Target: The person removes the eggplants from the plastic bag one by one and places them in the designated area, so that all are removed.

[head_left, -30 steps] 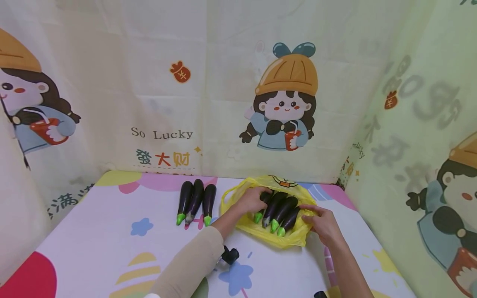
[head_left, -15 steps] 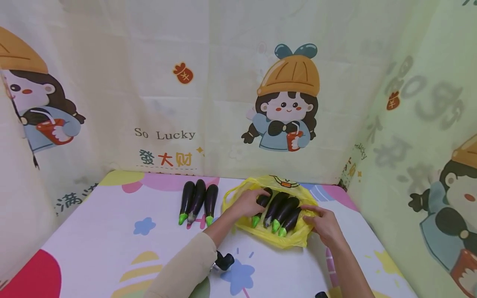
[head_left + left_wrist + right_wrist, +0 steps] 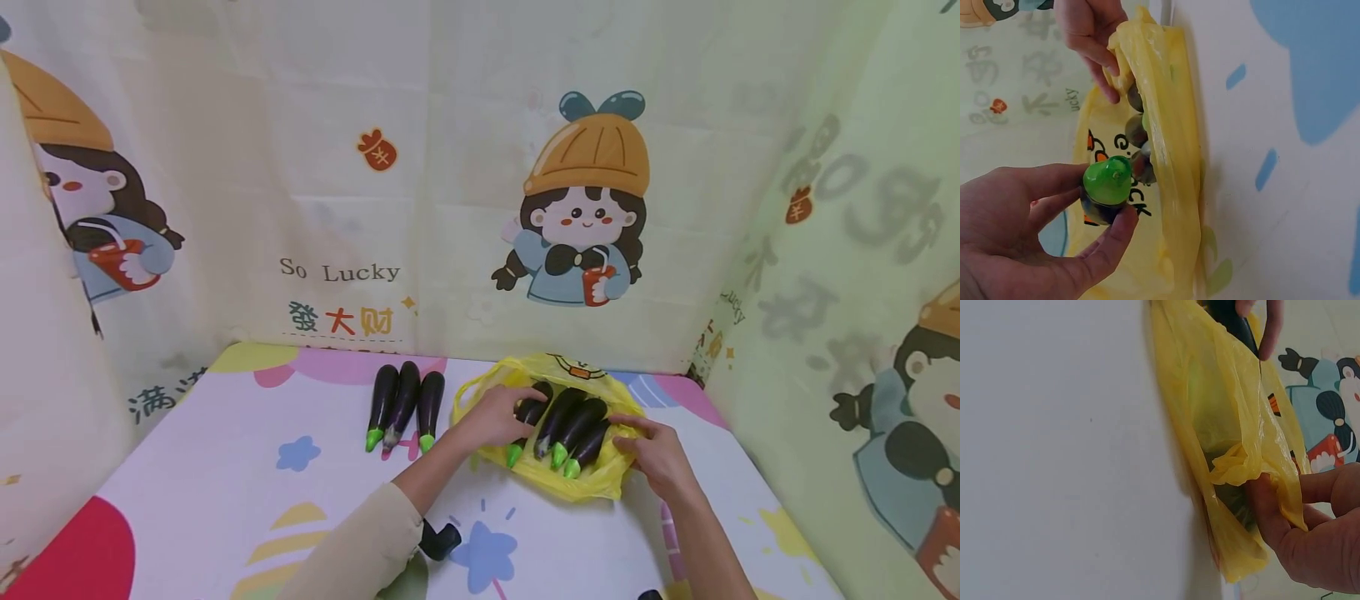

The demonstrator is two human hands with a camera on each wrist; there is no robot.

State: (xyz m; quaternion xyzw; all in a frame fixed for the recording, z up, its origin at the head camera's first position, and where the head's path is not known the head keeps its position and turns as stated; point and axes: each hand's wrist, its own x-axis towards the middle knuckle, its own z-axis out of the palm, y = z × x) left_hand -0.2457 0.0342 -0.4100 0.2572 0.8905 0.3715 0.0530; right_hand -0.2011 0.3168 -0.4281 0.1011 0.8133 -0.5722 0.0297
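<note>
Pale printed sheets wall in the bench (image 3: 217, 492) on three sides. The back sheet (image 3: 465, 67) bears a cartoon girl (image 3: 585, 208) in an orange hat, a red pouch (image 3: 377, 150) and the words "So Lucky" (image 3: 339, 271); creases cross it. The right sheet (image 3: 795, 317) looks greenish, with blurred grey marks. The bench's white cover shows blue stars, a red patch (image 3: 82, 546) and pink shapes. Light falls soft and dim.

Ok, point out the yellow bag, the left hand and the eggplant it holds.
Yellow bag (image 3: 1175, 144): left wrist view, side wall.
Left hand (image 3: 495, 416): head view, back of hand.
Eggplant (image 3: 1107, 181): left wrist view, green cap.
</note>
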